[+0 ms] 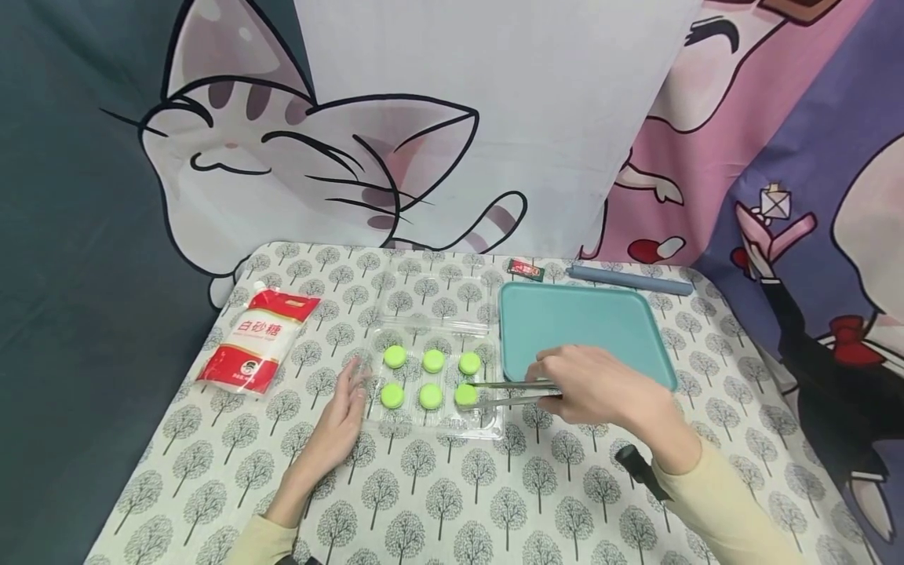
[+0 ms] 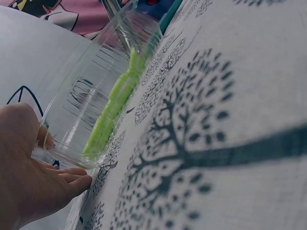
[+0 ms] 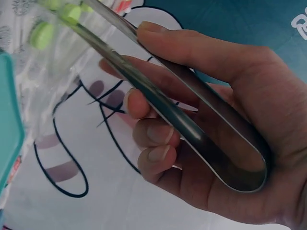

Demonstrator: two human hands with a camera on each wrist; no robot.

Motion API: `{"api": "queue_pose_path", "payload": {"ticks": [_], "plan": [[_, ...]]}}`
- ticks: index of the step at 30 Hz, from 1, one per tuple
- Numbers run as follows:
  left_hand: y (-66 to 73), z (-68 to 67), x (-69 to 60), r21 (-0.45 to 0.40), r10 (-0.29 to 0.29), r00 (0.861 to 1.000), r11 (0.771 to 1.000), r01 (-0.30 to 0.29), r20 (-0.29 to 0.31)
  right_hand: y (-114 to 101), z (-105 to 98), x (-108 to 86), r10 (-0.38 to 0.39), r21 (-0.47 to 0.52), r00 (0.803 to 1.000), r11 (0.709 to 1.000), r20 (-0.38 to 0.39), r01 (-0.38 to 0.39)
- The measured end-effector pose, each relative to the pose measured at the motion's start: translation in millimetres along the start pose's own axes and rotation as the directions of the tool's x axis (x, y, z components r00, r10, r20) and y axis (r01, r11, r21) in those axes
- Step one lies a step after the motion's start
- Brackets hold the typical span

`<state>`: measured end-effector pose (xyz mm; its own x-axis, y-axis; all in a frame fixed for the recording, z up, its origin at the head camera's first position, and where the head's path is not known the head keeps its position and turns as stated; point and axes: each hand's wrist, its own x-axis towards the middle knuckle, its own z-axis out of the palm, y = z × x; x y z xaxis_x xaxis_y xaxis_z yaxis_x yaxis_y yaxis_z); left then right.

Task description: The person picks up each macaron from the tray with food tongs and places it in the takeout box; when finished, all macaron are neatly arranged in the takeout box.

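A clear plastic box [image 1: 413, 424] lies with its lid [image 1: 438, 292] folded back, holding several bright green macarons [image 1: 431, 396] in two rows. My left hand [image 1: 342, 420] holds the box's left side; a fingertip [image 2: 46, 138] shows through the plastic in the left wrist view. My right hand [image 1: 589, 384] grips metal tongs [image 3: 192, 127], thumb on one arm and fingers on the other. The tong tips are on either side of the front right macaron [image 1: 465, 395], which sits in the box. How firmly they touch it I cannot tell.
Right of the box lies a teal tray [image 1: 586, 306], partly behind my right hand. A grey-blue roll [image 1: 628, 280] and a small dark red packet [image 1: 526, 270] lie behind it. A red-and-white sugar bag [image 1: 257, 341] is at the left. Printed curtains [image 1: 565, 94] hang behind the tree-patterned tablecloth [image 1: 445, 502].
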<state>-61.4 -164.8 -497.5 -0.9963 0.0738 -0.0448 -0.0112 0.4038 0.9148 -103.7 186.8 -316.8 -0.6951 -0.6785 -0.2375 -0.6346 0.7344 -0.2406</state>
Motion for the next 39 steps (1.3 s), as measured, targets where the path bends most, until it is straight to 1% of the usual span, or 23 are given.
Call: {"api": "queue_pose_path", "payload": {"ticks": [4, 6, 10, 14, 18, 23, 25, 27, 29, 31, 35, 39], "plan": [[0.5, -0.4, -0.7, -0.004, 0.002, 1.0, 1.0, -0.002, 0.002, -3.8, -3.0, 3.0, 0.014, -0.019, 1.0, 1.0, 0.015, -0.014], [0.7, -0.5, -0.7, -0.003, 0.002, 1.0, 1.0, -0.002, 0.003, -3.7, -4.0, 2.1, 0.038, 0.002, 0.999, 0.999, 0.026, -0.039], [0.5, -0.5, 0.4, -0.004, 0.001, 1.0, 1.0, -0.001, 0.004, 0.4, -7.4, -5.0, 0.064, 0.056, 0.998, 0.996, 0.015, -0.065], [0.3, -0.4, 0.8, -0.003, -0.001, 1.0, 1.0, 0.001, 0.006, 7.5, -9.9, -15.5, 0.045, 0.113, 0.999, 0.993, -0.02, -0.042], [0.6, -0.6, 0.6, -0.001, -0.002, 1.0, 1.0, 0.002, 0.006, 15.5, -9.1, -25.4, 0.032, 0.136, 0.998, 0.99, -0.057, -0.024], [0.8, -0.9, 0.3, 0.0, 0.0, 1.0, 1.0, 0.0, 0.005, 24.4, -3.9, -33.9, 0.027, 0.148, 0.991, 0.989, -0.131, -0.008], [0.7, -1.0, 0.1, 0.003, -0.001, 1.0, 1.0, 0.001, 0.005, 27.2, -1.4, -35.8, 0.022, 0.175, 0.987, 0.985, -0.16, 0.006], [0.3, -1.0, 0.1, 0.006, -0.001, 1.0, 1.0, 0.001, 0.005, 29.8, 1.4, -36.9, 0.007, 0.171, 0.98, 0.985, -0.2, 0.028], [0.0, -0.9, 0.1, 0.007, -0.001, 1.0, 1.0, 0.001, 0.004, 32.2, 4.5, -37.6, -0.021, 0.138, 0.967, 0.989, -0.253, 0.057], [-0.2, -0.9, 0.3, 0.004, 0.001, 1.0, 1.0, -0.001, 0.006, 34.2, 7.8, -37.9, -0.036, 0.1, 0.952, 0.993, -0.303, 0.069], [0.0, -0.7, 0.3, -0.002, 0.002, 1.0, 1.0, -0.002, 0.007, 39.6, 12.7, -38.4, -0.024, 0.067, 0.925, 0.996, -0.378, 0.053], [0.4, -0.3, 0.2, -0.002, -0.002, 1.0, 1.0, 0.003, 0.008, 49.1, 17.1, -39.4, 0.019, 0.073, 0.901, 0.997, -0.433, 0.014]]}}
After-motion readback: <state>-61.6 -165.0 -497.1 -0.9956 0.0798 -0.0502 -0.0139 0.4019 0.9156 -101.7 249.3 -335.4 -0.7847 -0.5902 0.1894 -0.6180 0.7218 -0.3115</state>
